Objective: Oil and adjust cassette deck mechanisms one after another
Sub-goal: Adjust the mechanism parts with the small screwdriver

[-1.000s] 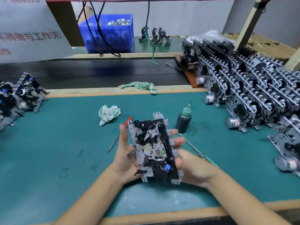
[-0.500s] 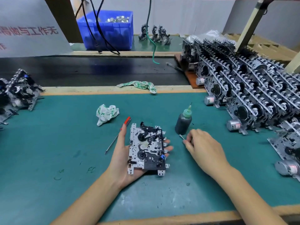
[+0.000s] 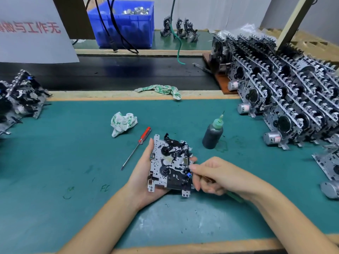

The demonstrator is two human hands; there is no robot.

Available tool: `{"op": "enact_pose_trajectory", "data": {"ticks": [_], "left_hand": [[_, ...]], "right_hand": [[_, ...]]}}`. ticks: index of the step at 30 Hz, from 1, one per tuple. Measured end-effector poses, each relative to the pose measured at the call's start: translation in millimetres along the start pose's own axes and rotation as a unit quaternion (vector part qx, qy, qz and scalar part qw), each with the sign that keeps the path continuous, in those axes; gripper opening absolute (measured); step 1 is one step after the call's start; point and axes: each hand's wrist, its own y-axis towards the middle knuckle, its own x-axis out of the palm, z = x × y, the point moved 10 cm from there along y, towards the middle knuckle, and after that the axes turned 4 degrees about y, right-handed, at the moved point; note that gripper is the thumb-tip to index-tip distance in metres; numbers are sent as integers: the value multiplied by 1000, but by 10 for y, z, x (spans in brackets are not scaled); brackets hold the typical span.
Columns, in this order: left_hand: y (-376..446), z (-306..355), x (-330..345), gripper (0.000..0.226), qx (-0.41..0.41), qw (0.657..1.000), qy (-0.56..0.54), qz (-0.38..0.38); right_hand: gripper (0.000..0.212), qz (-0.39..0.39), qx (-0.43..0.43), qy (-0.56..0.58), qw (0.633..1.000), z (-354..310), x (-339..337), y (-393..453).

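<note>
Head view, and nearest to us the left hand (image 3: 146, 173) lies palm up under a cassette deck mechanism (image 3: 169, 165), thumb hooked on its left edge and fingertips showing past the right edge, so the plate is cradled flat with its works facing up, low over the green mat (image 3: 55, 171), likely so every lever stays reachable. Against its right edge, the right hand (image 3: 212, 176) comes in with fingers curled around a slim tool with a green handle (image 3: 234, 196), the handle poking out behind the palm; the tip is hidden by the fingers, but it seems aimed at the small blue part (image 3: 189, 174) on the lower right of the plate, which reads as the adjusting step. A little farther out, a red-handled screwdriver (image 3: 138, 146) lies on the mat just left of the mechanism, within easy reach of either hand. To the right stands the dark oil bottle (image 3: 212, 133) with its green nozzle upright, close by and ringed with green smears, handy for the oiling stage. Beyond the screwdriver sits a crumpled rag (image 3: 122, 123), presumably for wiping drips. Farther right, a packed row of stacked mechanisms (image 3: 293, 99) stands on edge, motors outward; I'd guess one batch waits there while the pile at far left (image 3: 20, 99) is the other, though which is finished I cannot tell. A second rag (image 3: 161, 89) lies on the wooden strip, and at the back a blue bin (image 3: 124, 26) holds small metal parts.
</note>
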Motion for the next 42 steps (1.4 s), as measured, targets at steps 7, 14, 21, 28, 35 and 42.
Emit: {"op": "enact_pose_trajectory", "data": {"ticks": [7,14,21,28,35,42], "left_hand": [[7,-9,-11,79,0,1000,9,8],[10,-5,-33,80,-1,1000,11,19],[-4,-12,-23,79,-4,1000,10,17],[-12,-16,-57,77,-9,999,21,49],[3,-8,-73,75,-2,997,28,76],[6,20,-80,68,27,995,25,97]], "right_hand": [[48,-28,18,1,999,81,48,31],[48,-6,-4,12,1000,83,5,18],[54,-3,-4,-18,1000,59,13,43],[60,-26,22,-44,998,71,18,56],[64,-28,42,-58,997,110,2,66],[65,-59,48,-56,996,129,13,73]]}}
